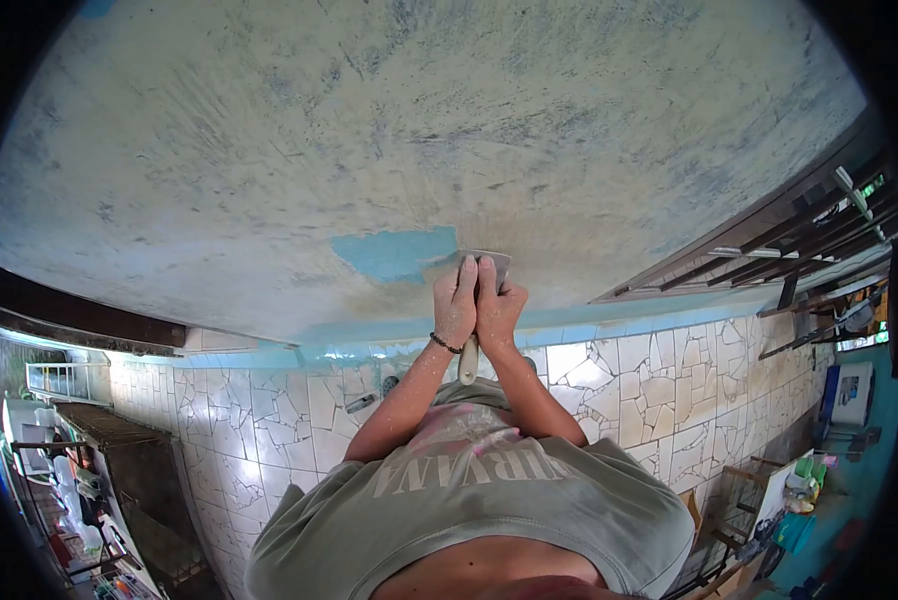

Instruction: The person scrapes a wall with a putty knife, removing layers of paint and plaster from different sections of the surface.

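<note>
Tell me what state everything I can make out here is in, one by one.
Wall: scuffed, streaked with dark marks
Blue patch: ragged-edged, mostly smooth-looking
Scraper: held two-handed, apparently against the wall
Left hand: dusty, closed on the scraper
Right hand: also dusty, also closed on it
Bracelet: worn
Floor: shiny in places

Both hands [456,310] around scraper [467,366], blade [498,264] against scuffed wall [529,110], blue patch [399,252], tiled floor [649,385]
</note>
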Demonstrator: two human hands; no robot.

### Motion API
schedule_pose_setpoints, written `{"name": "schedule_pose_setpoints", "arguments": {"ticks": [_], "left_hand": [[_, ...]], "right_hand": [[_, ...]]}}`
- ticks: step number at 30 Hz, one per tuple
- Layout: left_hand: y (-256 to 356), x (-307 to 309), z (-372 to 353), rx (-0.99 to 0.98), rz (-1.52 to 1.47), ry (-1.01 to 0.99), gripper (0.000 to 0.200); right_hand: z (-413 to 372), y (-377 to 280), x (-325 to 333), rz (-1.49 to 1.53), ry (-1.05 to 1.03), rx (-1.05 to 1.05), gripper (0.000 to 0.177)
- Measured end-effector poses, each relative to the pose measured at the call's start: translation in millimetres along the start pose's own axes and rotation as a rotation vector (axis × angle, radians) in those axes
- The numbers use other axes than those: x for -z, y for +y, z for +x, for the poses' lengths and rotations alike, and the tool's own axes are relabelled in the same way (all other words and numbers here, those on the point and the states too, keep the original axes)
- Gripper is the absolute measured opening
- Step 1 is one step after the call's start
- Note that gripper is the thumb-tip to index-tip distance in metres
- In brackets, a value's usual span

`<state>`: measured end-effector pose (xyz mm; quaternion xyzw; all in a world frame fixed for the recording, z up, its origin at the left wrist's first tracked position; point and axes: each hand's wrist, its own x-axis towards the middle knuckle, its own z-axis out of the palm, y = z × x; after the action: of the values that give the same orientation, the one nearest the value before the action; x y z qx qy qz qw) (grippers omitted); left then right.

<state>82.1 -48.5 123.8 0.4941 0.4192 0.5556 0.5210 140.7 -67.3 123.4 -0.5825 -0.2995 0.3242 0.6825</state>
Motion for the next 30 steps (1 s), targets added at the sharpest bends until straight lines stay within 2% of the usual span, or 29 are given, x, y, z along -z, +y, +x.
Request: {"name": "schedule_pose_setpoints", "arguments": {"ticks": [3, 6, 9, 10, 11, 17, 20, 24, 27, 30], "left_hand": [[22, 5, 12, -0.055, 0.041, -0.054, 0.043], [52, 3, 18, -0.105, 0.050, -0.037, 0.044], [19, 7, 9, -0.078, 0.036, -0.015, 0.043], [11, 6, 5, -0.004, -0.012, -0.018, 0.044], [4, 7, 8, -0.011, -0.006, -0.026, 0.045], [29, 8, 9, -0.017, 0.061, -0.070, 0.045], [-1, 6, 2, 0.053, 0.017, -0.033, 0.046], [16, 3, 9, -0.065, 0.059, -0.010, 0.046], [39, 6, 14, -0.079, 0.086, -0.028, 0.046], [22, 4, 9, -0.053, 0.027, 0.002, 0.045]], "right_hand": [[9, -23, -5, -0.079, -0.023, 0.071, 0.046], [10, -56, -16, 0.065, -0.061, 0.109, 0.045], [5, -19, -7, -0.115, -0.005, 0.139, 0.051], [3, -11, -6, -0.076, 0.015, 0.133, 0.051], [0, -3, -8, -0.036, 0.034, 0.127, 0.051], [3, -25, -5, -0.035, -0.020, 0.095, 0.051], [1, 1, -2, -0.010, 0.007, 0.066, 0.052], [8, -8, -3, -0.100, -0.004, 0.087, 0.053], [9, -46, -13, 0.033, -0.047, 0.121, 0.053], [5, -20, -6, -0.115, -0.009, 0.115, 0.053]]}}
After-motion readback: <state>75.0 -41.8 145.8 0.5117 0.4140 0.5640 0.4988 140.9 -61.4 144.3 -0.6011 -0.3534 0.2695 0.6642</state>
